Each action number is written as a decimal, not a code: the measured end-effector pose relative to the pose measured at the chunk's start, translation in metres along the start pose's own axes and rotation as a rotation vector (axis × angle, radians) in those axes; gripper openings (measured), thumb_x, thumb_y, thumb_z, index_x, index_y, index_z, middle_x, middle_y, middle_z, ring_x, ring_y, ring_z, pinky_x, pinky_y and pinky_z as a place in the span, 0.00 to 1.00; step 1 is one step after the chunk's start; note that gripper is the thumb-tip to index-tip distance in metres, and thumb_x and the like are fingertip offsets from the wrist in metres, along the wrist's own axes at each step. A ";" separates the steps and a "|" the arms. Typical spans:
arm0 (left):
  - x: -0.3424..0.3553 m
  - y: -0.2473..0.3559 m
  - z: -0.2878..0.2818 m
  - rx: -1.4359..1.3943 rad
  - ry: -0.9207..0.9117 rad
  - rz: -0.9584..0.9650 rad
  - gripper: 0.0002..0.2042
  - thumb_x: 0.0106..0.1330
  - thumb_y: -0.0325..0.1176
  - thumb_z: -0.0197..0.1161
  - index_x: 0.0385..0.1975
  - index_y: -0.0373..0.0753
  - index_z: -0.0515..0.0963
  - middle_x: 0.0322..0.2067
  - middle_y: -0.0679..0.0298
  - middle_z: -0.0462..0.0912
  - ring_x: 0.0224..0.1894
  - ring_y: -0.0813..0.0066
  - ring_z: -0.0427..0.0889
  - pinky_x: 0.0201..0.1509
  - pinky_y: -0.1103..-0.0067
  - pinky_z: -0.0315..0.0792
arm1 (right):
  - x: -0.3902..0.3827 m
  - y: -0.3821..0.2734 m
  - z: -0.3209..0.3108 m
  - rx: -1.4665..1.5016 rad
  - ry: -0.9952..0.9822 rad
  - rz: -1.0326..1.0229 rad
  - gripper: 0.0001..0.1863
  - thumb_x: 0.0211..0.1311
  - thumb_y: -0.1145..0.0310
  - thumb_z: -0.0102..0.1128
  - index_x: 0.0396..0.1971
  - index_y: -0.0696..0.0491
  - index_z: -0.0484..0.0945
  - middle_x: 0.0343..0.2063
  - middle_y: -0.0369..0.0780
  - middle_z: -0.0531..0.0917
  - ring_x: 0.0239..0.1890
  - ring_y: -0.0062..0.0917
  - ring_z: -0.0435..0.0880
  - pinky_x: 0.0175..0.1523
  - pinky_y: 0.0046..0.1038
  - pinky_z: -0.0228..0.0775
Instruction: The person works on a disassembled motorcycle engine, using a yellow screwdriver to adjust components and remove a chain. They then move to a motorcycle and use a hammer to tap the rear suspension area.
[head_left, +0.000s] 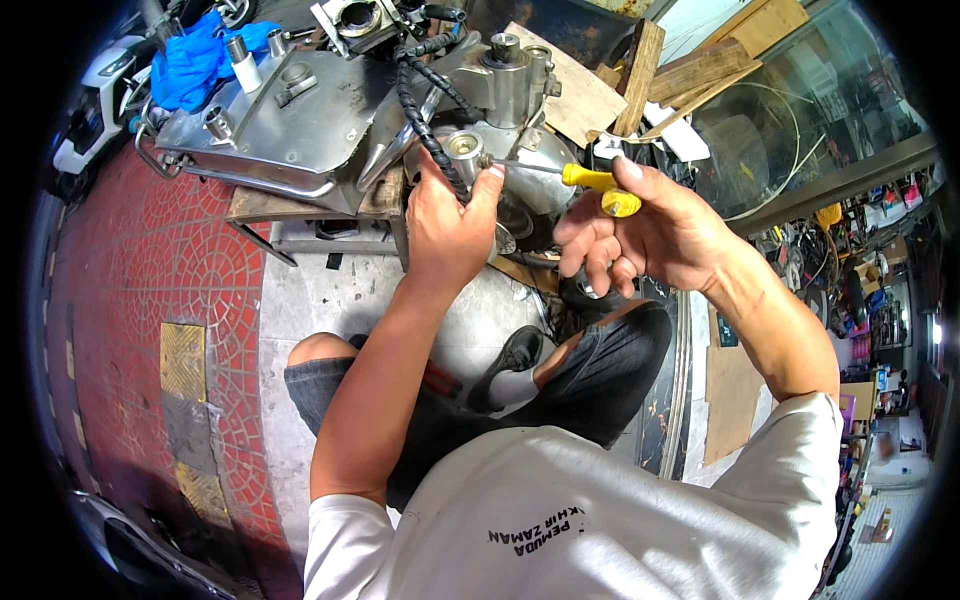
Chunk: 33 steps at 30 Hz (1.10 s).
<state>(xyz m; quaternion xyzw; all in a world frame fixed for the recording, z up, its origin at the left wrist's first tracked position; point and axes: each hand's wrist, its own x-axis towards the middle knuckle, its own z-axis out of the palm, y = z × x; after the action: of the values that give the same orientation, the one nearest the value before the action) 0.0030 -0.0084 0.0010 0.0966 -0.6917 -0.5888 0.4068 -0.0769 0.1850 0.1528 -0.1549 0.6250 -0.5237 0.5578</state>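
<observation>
My left hand [450,225] grips a short metal cylinder fitting [465,147] on a metal assembly [530,160], its thumb on the fitting's right side. A black wrapped cable [425,115] runs down beside this hand; some fingers are hidden behind it. My right hand [650,230] holds a yellow-handled screwdriver [585,175] between thumb and forefinger, with the other fingers loosely curled below. The screwdriver lies nearly level, its shaft reaching left to the side of the fitting by my left thumb; whether the tip is engaged is too small to tell.
A steel tank [270,135] with metal fittings rests on a wooden bench [250,205], near a blue plastic bag [200,60]. Wood offcuts [700,70] lean at the upper right. My crossed legs are below. Red paving [150,260], a scooter [95,90] and cluttered shelves [880,330] surround me.
</observation>
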 end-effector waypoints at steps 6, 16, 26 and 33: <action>-0.001 -0.001 0.001 0.040 -0.016 0.010 0.23 0.68 0.34 0.66 0.58 0.29 0.70 0.42 0.45 0.86 0.46 0.42 0.86 0.53 0.58 0.76 | -0.003 -0.014 -0.002 -0.043 0.066 -0.019 0.23 0.68 0.54 0.68 0.45 0.61 0.82 0.37 0.48 0.90 0.30 0.27 0.90 0.27 0.21 0.82; -0.003 0.007 0.004 0.014 -0.006 0.002 0.14 0.72 0.31 0.66 0.51 0.32 0.74 0.43 0.56 0.84 0.45 0.66 0.82 0.54 0.69 0.75 | -0.010 -0.042 -0.006 -2.094 0.406 -0.785 0.36 0.47 0.72 0.73 0.61 0.54 0.75 0.56 0.41 0.82 0.58 0.43 0.78 0.60 0.41 0.73; -0.003 0.010 0.003 0.029 -0.026 -0.021 0.20 0.71 0.36 0.64 0.55 0.30 0.72 0.41 0.46 0.87 0.43 0.43 0.86 0.51 0.59 0.76 | -0.010 -0.019 -0.015 -0.393 0.154 -0.129 0.36 0.71 0.41 0.60 0.61 0.60 0.74 0.46 0.49 0.87 0.35 0.28 0.90 0.34 0.24 0.82; -0.004 0.002 0.006 0.058 0.017 0.050 0.20 0.70 0.37 0.65 0.55 0.31 0.72 0.39 0.46 0.87 0.42 0.42 0.86 0.50 0.58 0.77 | -0.015 -0.039 0.000 -1.471 0.236 -0.664 0.22 0.61 0.69 0.66 0.56 0.52 0.81 0.41 0.39 0.87 0.39 0.30 0.87 0.38 0.29 0.80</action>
<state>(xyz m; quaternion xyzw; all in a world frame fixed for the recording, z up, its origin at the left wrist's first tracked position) 0.0023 -0.0010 0.0015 0.0960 -0.7073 -0.5571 0.4244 -0.0871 0.1805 0.1933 -0.6026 0.7851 -0.1301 0.0595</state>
